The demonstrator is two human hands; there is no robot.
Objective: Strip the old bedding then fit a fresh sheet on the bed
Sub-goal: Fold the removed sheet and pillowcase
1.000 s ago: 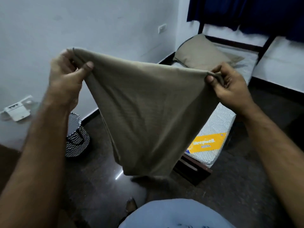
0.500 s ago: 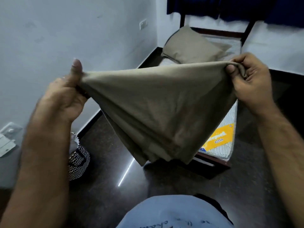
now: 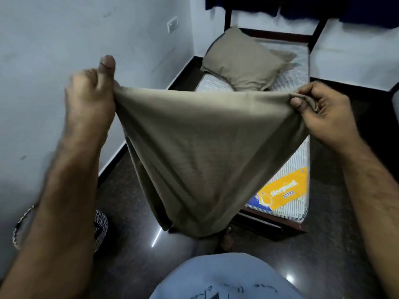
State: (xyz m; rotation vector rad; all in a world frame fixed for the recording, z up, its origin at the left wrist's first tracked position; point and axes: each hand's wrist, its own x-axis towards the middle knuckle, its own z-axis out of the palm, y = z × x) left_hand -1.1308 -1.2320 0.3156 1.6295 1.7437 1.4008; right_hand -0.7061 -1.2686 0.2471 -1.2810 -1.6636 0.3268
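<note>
Black-and-white zigzag-patterned basket [image 3: 101, 225]: sitting on the dark glossy floor [image 3: 323, 255] by the left wall, partly hidden. White wall switch plate [image 3: 172, 24]: sitting high on the pale wall [image 3: 54, 39]. Dark blue curtain [image 3: 356, 7]: hanging along the top edge. Black skirting [image 3: 112, 165]: running along the wall's foot.

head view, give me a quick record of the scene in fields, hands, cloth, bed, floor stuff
left hand: grips one top corner of the cloth, thumb sticking up
right hand: pinches the other top corner
cloth: tan, stretched between both hands, rest hanging toward the floor
mattress: bare, striped, yellow label at the near end
pillow: tan, at the far end of the mattress
basket: black and white zigzag, on the floor by the left wall
</note>
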